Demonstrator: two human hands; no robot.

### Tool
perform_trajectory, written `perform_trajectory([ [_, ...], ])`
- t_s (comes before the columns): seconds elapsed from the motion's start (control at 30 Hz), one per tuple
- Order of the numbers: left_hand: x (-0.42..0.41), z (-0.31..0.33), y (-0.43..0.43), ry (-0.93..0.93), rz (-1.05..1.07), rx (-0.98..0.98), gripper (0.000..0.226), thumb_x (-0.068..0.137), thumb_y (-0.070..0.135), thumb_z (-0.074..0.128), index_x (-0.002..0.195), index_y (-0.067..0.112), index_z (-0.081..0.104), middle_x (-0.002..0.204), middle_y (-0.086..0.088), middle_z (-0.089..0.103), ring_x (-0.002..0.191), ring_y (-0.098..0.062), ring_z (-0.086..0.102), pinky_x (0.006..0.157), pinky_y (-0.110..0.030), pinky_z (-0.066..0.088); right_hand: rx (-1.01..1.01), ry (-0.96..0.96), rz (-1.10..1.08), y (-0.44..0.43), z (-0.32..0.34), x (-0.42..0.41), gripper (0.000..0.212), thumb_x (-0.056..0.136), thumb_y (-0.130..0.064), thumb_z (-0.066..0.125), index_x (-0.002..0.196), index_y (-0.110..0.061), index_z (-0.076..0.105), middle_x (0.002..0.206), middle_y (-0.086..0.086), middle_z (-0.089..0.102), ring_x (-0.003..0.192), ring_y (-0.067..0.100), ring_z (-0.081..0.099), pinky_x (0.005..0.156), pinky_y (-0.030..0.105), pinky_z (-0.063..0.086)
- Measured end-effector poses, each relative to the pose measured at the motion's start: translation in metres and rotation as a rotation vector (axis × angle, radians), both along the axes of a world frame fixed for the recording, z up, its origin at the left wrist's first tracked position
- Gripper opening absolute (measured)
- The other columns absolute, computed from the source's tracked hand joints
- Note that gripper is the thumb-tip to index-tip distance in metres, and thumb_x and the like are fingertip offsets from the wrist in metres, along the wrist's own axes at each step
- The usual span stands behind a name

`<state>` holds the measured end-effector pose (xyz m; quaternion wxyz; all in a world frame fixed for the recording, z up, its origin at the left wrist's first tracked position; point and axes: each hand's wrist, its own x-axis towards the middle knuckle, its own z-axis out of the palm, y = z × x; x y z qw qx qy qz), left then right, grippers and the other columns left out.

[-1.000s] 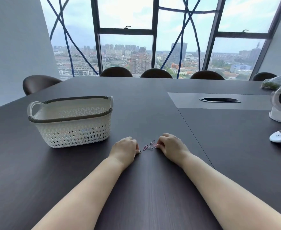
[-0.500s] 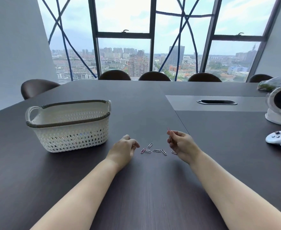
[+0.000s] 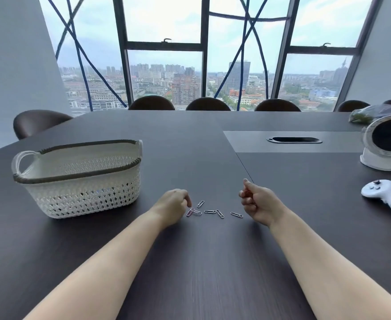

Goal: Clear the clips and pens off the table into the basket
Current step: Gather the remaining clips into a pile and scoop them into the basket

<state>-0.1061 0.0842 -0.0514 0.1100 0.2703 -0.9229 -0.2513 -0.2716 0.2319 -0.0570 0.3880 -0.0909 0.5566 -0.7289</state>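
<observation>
- Change: the right hand point(image 3: 260, 204) has risen off the desk point(image 3: 201, 273) and drawn to the right, away from the row of clips point(image 3: 210, 211) it covered a second ago. The left hand point(image 3: 172, 207) has stayed at the row's left end.
- Right hand: held above the desk, fingers curled tight; a red clip point(image 3: 247, 194) shows pinched between them, mostly hidden.
- Left hand: knuckles up, fingers curled under, a fingertip just beside the pink clip point(image 3: 190, 212). Whether it grips anything cannot be told.
- Clips: thin bent-wire loops, silver apart from the pink one, lying flat in a loose line between the two hands; the pink one overlaps a silver neighbour.
- Basket point(image 3: 86, 197): white plastic, oblong, lattice-pierced walls, dark braided rim, loop handle at its left end. It stands on the desk left of the left hand, near the clips but apart from them.
- Desk: dark wood-grain, matt, with a seam and an inset panel bearing an oval cable slot point(image 3: 293, 140).
- Right edge: white game controller point(image 3: 383, 197); white round fan point(image 3: 386, 144) on a short foot.
- Far side: brown rounded chairs point(image 3: 208, 104) before a tall window point(image 3: 164, 72) with a city view.
</observation>
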Motion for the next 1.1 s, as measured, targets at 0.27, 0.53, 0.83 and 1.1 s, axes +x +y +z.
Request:
perform_trajectory([
  [0.27, 0.006, -0.009, 0.003, -0.041, -0.018, -0.267, 0.027, 0.086, 0.053, 0.05, 0.104, 0.037, 0.061, 0.072, 0.009, 0.053, 0.089, -0.019, 0.058, 0.071, -0.025, 0.038, 0.422, 0.539, 0.151, 0.013, 0.006, 0.0, 0.029, 0.089, -0.038, 0.056, 0.074, -0.013, 0.057, 0.053, -0.003, 0.033, 0.04, 0.009, 0.027, 0.036, 0.016, 0.019],
  [0.53, 0.007, -0.009, 0.003, -0.083, -0.082, -0.342, 0.021, 0.089, 0.043, 0.052, 0.101, 0.031, 0.064, 0.11, 0.008, 0.064, 0.104, -0.015, 0.057, 0.077, -0.024, 0.037, 0.753, 1.078, 0.354, 0.015, 0.011, 0.014, 0.007, 0.074, -0.021, 0.074, 0.075, -0.015, 0.07, 0.06, -0.01, 0.055, 0.059, 0.002, 0.048, 0.056, 0.017, 0.038],
  [0.83, 0.012, -0.012, 0.009, -0.002, -0.035, -0.151, 0.019, 0.098, 0.03, 0.034, 0.096, 0.014, 0.043, 0.101, -0.008, 0.058, 0.091, -0.031, 0.053, 0.078, -0.033, 0.037, 0.909, 1.204, 0.472, 0.009, 0.009, 0.019, 0.015, 0.093, -0.024, 0.049, 0.097, -0.013, 0.059, 0.098, 0.002, 0.058, 0.092, 0.019, 0.052, 0.08, 0.027, 0.04],
  [1.1, 0.012, -0.015, 0.009, 0.13, -0.069, -0.099, 0.012, 0.097, 0.013, 0.035, 0.107, 0.012, 0.041, 0.082, -0.006, 0.053, 0.079, -0.032, 0.054, 0.072, -0.033, 0.038, 0.303, 0.698, 0.359, 0.007, 0.003, 0.024, 0.011, 0.099, -0.016, 0.033, 0.094, -0.021, 0.042, 0.06, -0.001, 0.041, 0.043, 0.005, 0.034, 0.043, 0.016, 0.025],
])
